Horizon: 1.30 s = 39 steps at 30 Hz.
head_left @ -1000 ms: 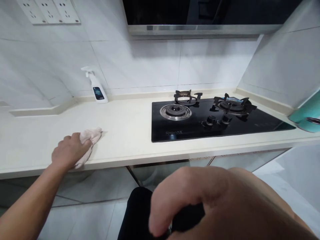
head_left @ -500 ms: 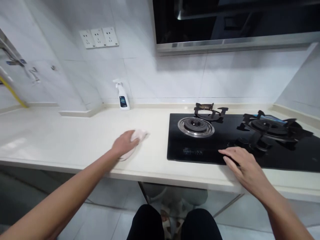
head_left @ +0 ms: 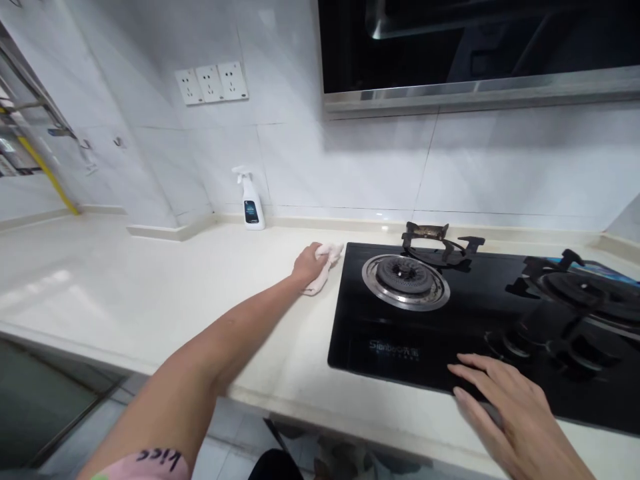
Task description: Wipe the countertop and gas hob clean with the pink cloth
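Observation:
My left hand [head_left: 309, 264] is closed round a pale cloth [head_left: 324, 270] and presses it on the cream countertop [head_left: 200, 287], just left of the cooktop's edge. At the front of the black glass gas cooktop [head_left: 345, 340] is my right hand [head_left: 505, 400], fingers spread and nothing held in them. It lies over the cooktop's front edge; whether the palm touches is hard to tell. The left burner [head_left: 406, 275] lacks its pan support [head_left: 435, 247], which sits behind it on the glass. The right burner [head_left: 590, 293] is partly cut off by the frame.
A white spray bottle [head_left: 252, 208] stands upright against the tiled wall. Above it are wall sockets [head_left: 212, 83]. A dark range hood [head_left: 480, 93] overhangs the cooktop. On the left, a wall column [head_left: 160, 233] juts onto the counter, with a yellow pipe [head_left: 50, 177] beyond.
My left hand has slid the cloth right and toward the wall, up to near the cooktop. My right hand stays at the cooktop's front, its fingers now more spread. The view has shifted closer.

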Motion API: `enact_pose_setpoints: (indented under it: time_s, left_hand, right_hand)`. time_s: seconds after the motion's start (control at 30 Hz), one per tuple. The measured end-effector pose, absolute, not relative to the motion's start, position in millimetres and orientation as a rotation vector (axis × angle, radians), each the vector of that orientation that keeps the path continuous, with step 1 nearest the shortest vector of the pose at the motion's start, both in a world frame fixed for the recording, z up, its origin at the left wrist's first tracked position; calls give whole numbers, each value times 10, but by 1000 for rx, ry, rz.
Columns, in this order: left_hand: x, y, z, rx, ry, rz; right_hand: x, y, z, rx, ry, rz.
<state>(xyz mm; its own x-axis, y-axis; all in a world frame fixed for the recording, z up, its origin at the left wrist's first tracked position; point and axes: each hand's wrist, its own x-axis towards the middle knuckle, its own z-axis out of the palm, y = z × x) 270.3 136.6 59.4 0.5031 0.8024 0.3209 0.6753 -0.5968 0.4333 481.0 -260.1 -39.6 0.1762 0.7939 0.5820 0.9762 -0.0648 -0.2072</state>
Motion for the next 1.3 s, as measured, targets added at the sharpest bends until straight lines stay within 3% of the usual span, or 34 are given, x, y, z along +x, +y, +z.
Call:
enact_pose_setpoints:
  time_s: [0.13, 0.43, 0.73, 1.07, 1.2, 1.3]
  left_hand:
    - [3220, 1686, 696, 2509, 1208, 723]
    - [3952, 1801, 554, 2665, 1165, 269]
    - [3118, 798, 618, 2815, 1049, 189]
    - [1814, -382, 431, 2926, 474, 411]
    - [1397, -530, 376, 2908, 380, 474]
    - [1340, -337, 380, 2878, 585, 467]
  right_hand:
    - [4855, -2621, -382, -1866, -1692, -499]
    - [4850, -2641, -303, -1830, -1691, -514]
    - [4828, -2565, -312, -1862, -1566, -312]
    - [4743, -2612, -246, -1920, -1485, -162]
    - [4792, -2635, -298, -1891, -1527, -180]
    - [4829, -2635, -355, -1868, -1557, -214]
